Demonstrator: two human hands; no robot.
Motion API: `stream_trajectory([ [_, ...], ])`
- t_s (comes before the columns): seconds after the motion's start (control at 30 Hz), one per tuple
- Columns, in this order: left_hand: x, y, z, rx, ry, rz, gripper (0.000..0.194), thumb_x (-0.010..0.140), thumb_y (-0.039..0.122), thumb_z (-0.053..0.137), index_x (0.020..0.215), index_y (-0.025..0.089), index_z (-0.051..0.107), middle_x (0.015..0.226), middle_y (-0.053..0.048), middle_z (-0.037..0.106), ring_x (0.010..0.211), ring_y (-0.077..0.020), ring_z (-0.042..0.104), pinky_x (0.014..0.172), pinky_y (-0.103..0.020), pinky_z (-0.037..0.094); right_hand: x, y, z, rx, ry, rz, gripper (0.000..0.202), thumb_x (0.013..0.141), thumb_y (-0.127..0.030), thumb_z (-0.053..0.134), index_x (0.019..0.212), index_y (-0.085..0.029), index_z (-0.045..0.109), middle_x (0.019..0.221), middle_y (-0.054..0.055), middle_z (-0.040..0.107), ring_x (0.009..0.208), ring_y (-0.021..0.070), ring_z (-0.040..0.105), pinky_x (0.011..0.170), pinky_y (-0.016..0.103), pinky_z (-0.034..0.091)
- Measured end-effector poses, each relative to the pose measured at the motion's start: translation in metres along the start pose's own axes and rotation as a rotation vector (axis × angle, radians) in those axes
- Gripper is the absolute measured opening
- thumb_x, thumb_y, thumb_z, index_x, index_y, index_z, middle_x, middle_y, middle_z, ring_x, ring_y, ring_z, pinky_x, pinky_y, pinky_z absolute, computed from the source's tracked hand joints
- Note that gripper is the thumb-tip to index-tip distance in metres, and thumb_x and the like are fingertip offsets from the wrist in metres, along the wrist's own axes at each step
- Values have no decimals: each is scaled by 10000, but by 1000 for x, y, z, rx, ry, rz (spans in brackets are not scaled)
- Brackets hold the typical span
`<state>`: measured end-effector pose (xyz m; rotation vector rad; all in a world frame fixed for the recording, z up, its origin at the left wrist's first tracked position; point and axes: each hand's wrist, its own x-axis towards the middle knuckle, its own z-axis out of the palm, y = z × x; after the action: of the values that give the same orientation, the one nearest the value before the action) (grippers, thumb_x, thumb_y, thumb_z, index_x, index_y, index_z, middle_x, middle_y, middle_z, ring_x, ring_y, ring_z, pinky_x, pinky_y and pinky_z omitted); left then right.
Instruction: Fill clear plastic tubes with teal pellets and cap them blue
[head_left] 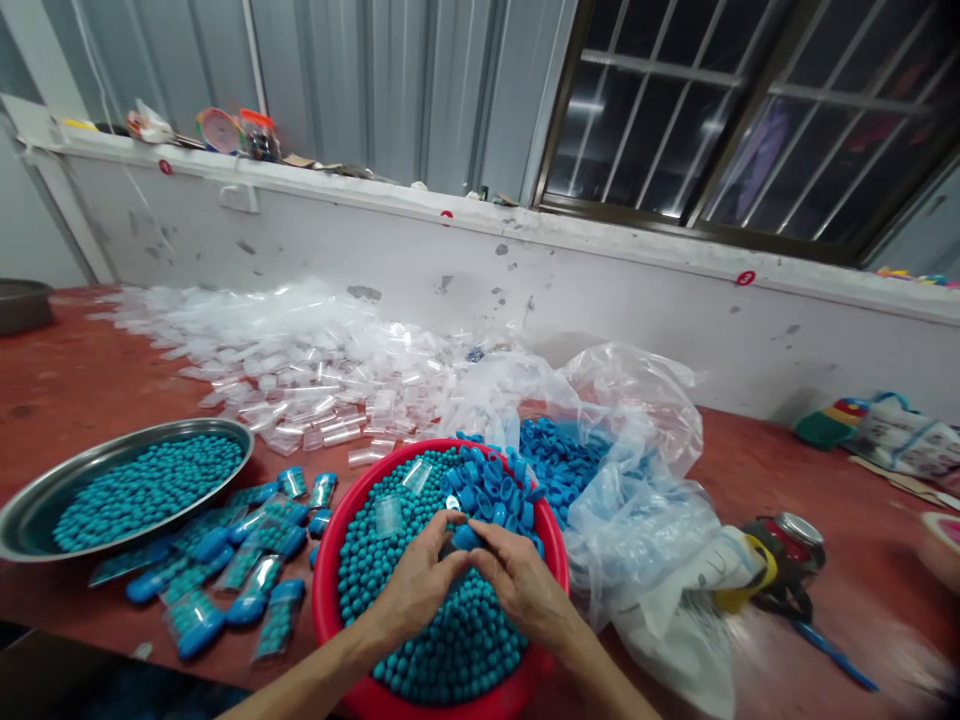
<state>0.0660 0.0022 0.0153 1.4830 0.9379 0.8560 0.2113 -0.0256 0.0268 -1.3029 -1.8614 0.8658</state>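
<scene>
"How many of each?"
"One red basin point(328, 585), one steel dish point(232, 432), two clear tubes point(388, 517) lying on the basin's teal beads point(442, 655). And one blue cap point(466, 538) above them, pinched between the fingertips of the left hand point(421, 565) and right hand point(521, 570)."
"Which way does it point?"
"Can't tell; fingers cover its ends, hiding the long axis."
"Its look?"
"Rounded, plain blue, partly hidden."

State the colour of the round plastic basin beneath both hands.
Round plastic basin: red, clearest in the head view.
</scene>
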Motion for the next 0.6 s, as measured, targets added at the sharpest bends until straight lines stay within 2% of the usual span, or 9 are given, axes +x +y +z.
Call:
stream_trajectory([
  [0.1, -1, 3, 0, -80, 7, -28, 277, 734, 234, 483, 1003, 169, 472, 714, 31, 506, 676, -117, 466, 668, -238, 391, -5, -5, 10, -134, -103, 31, 864, 634, -332, 679, 1349, -143, 232, 1321, 141, 359, 1179, 268, 378, 939, 374, 358],
  [0.13, -1, 4, 1, -110, 4, -35, 259, 742, 241, 476, 990, 167, 479, 740, 22, 523, 718, -127, 484, 712, -251, 396, -6, -6, 15, -170, -105, 58, 988, 570, -320, 720, 1364, -123, 166, 1333, 161, 320, 1190, 284, 359, 934, 381, 364],
  [0.17, -2, 6, 1, -137, -3, -39, 245, 746, 244, 473, 978, 166, 484, 765, 15, 536, 752, -134, 493, 747, -261, 395, -7, -6, 20, -200, -87, 78, 1030, 543, -306, 730, 1365, -108, 142, 1317, 174, 323, 1178, 292, 371, 920, 387, 376],
  [0.27, -5, 10, 4, -178, -26, -38, 215, 733, 227, 488, 939, 165, 487, 793, 13, 541, 772, -135, 495, 771, -258, 393, -8, -8, 32, -267, 30, 87, 861, 600, -264, 649, 1328, -94, 222, 1186, 169, 436, 1053, 288, 483, 841, 403, 429],
  [0.33, -8, 12, 6, -180, -14, -61, 177, 726, 222, 491, 894, 167, 480, 752, 23, 524, 743, -133, 490, 730, -246, 401, -9, -9, 37, -303, 81, 53, 787, 598, -237, 613, 1294, -96, 275, 1119, 158, 475, 972, 288, 526, 788, 411, 452],
  [0.47, -10, 13, 11, -162, 45, -88, 128, 725, 235, 483, 838, 177, 476, 712, 32, 510, 730, -138, 488, 681, -237, 401, -11, -4, 42, -339, 123, 1, 778, 548, -217, 609, 1253, -86, 309, 1066, 161, 497, 888, 295, 557, 720, 406, 477],
  [0.6, -9, 5, 16, -60, 79, -3, 102, 715, 186, 456, 808, 177, 496, 718, 25, 516, 738, -148, 490, 697, -251, 394, -14, 7, 50, -329, 200, -30, 745, 564, -211, 596, 1237, -76, 306, 1070, 188, 494, 906, 301, 556, 739, 407, 474],
])
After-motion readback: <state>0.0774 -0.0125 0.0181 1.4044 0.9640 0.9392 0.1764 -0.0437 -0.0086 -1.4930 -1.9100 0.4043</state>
